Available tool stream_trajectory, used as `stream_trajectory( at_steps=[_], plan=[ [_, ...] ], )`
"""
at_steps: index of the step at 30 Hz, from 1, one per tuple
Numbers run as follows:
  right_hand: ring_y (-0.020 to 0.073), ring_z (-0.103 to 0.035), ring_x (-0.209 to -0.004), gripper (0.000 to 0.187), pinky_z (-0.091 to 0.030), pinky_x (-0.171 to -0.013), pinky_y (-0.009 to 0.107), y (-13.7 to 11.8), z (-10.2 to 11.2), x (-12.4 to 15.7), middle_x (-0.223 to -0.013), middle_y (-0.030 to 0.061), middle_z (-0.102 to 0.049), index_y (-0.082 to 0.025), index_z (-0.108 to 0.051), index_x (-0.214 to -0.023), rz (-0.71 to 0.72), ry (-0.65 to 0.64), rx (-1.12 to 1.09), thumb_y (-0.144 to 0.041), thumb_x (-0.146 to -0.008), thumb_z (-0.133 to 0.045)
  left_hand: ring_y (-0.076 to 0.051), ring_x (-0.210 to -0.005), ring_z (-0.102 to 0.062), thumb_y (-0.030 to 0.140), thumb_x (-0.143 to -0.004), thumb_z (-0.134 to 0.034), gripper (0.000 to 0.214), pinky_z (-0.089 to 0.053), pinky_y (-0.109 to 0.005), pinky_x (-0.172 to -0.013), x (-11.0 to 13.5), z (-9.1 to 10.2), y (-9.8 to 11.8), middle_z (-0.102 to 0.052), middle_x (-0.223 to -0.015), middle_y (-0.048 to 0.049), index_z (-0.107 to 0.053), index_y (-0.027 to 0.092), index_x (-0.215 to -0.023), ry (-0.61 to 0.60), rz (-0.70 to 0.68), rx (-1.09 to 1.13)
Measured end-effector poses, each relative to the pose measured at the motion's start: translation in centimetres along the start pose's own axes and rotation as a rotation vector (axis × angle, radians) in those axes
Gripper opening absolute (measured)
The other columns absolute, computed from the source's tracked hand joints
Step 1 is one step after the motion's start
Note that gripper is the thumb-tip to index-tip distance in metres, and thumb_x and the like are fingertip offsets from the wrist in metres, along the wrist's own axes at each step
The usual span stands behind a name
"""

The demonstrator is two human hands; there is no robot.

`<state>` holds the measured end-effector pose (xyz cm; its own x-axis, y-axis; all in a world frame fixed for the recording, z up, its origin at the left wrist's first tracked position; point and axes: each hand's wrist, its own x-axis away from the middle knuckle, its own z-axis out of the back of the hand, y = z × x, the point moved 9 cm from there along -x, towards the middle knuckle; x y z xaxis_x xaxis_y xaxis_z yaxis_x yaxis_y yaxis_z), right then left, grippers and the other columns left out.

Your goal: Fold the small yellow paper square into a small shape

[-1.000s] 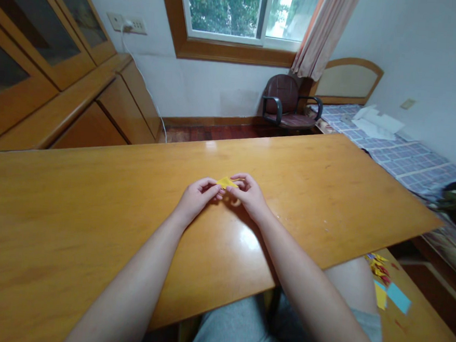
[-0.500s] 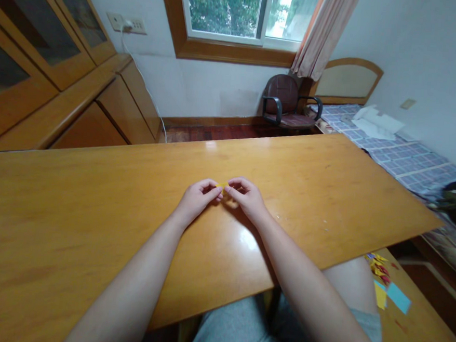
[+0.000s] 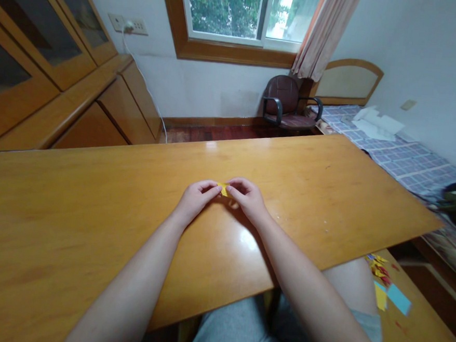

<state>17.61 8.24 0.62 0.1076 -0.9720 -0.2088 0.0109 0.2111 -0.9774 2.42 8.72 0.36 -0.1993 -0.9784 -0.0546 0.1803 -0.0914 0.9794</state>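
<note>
Between my two hands, over the middle of the wooden table (image 3: 133, 185), is a small piece of yellow paper (image 3: 224, 190). It looks folded, but its exact shape is too small to make out. My left hand (image 3: 198, 197) pinches its left side between thumb and fingers. On the other side, my right hand (image 3: 247, 197) grips the right part, thumb nearest me. Fingers hide much of the paper's edges.
At my right a lower wooden bench (image 3: 415, 335) carries a pile of small yellow and red paper pieces (image 3: 379, 267), a yellow sheet (image 3: 380, 296) and a light blue sheet (image 3: 399, 298). Beyond the table stand a chair (image 3: 282, 96) and a bed (image 3: 409, 152).
More of the yellow paper's face shows between my fingers now, where it was a thin strip before. Both hands have stayed in nearly the same place.
</note>
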Motion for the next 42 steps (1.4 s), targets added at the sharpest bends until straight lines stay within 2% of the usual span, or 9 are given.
stream_trajectory(
  at_steps=[3, 7, 11, 17, 35, 42],
  plan=[
    [0.012, -0.056, -0.066, 0.016, -0.047, -0.062, 0.026, -1.1, 0.0, 0.2, -0.088, 0.0025, -0.065, -0.021, -0.072, -0.09, 0.072, -0.004, 0.081, -0.033, -0.08, -0.067, -0.017, -0.07, -0.061, 0.043, -0.076, -0.067, 0.028, -0.047, -0.027, -0.07, 0.1, -0.1, 0.1, -0.069, -0.072, -0.0031, -0.071, 0.016, -0.074, -0.009, 0.021, 0.025],
    [0.0158, -0.06, -0.078, 0.01, -0.048, -0.067, 0.029, -2.5, -0.1, 0.4, -0.087, 0.0041, -0.065, -0.023, -0.074, -0.085, 0.175, 0.006, 0.139, -0.026, -0.081, -0.065, -0.016, -0.065, -0.061, 0.043, -0.075, -0.068, 0.027, -0.048, -0.026, -0.067, 0.1, -0.2, 0.0, -0.068, -0.067, -0.0024, -0.07, 0.016, -0.074, -0.018, 0.063, 0.111],
    [0.0163, -0.061, -0.08, 0.012, -0.048, -0.067, 0.028, -2.9, -0.2, 0.5, -0.087, 0.004, -0.066, -0.024, -0.075, -0.089, 0.231, 0.004, 0.191, -0.025, -0.082, -0.065, -0.015, -0.063, -0.06, 0.043, -0.074, -0.068, 0.027, -0.048, -0.026, -0.066, 0.0, -0.2, 0.1, -0.067, -0.066, -0.0022, -0.068, 0.016, -0.073, -0.014, 0.06, 0.137],
    [0.016, -0.061, -0.078, 0.015, -0.048, -0.067, 0.029, -3.2, -0.4, 0.6, -0.087, 0.0047, -0.068, -0.025, -0.076, -0.093, 0.267, -0.015, 0.208, -0.027, -0.084, -0.065, -0.014, -0.061, -0.059, 0.042, -0.074, -0.068, 0.025, -0.047, -0.025, -0.065, 0.1, -0.2, 0.5, -0.065, -0.063, -0.0009, -0.068, 0.017, -0.071, -0.01, 0.045, 0.148],
    [0.016, -0.062, -0.079, 0.018, -0.05, -0.068, 0.029, -3.5, -0.6, 1.0, -0.089, 0.0048, -0.068, -0.028, -0.078, -0.092, 0.336, -0.029, 0.252, -0.023, -0.085, -0.063, -0.013, -0.06, -0.059, 0.038, -0.075, -0.068, 0.022, -0.046, -0.023, -0.062, 0.1, -0.2, -0.5, -0.067, -0.064, -0.0013, -0.07, 0.016, -0.072, -0.014, 0.094, 0.276],
    [0.0167, -0.063, -0.082, 0.018, -0.051, -0.072, 0.031, -3.4, -0.6, 0.9, -0.089, 0.0048, -0.068, -0.029, -0.078, -0.093, 0.356, -0.031, 0.254, -0.022, -0.085, -0.063, -0.013, -0.06, -0.059, 0.044, -0.077, -0.067, 0.029, -0.046, -0.024, -0.061, 0.1, -0.3, -0.5, -0.067, -0.065, -0.0023, -0.07, 0.016, -0.072, -0.037, 0.101, 0.28]
  ],
)
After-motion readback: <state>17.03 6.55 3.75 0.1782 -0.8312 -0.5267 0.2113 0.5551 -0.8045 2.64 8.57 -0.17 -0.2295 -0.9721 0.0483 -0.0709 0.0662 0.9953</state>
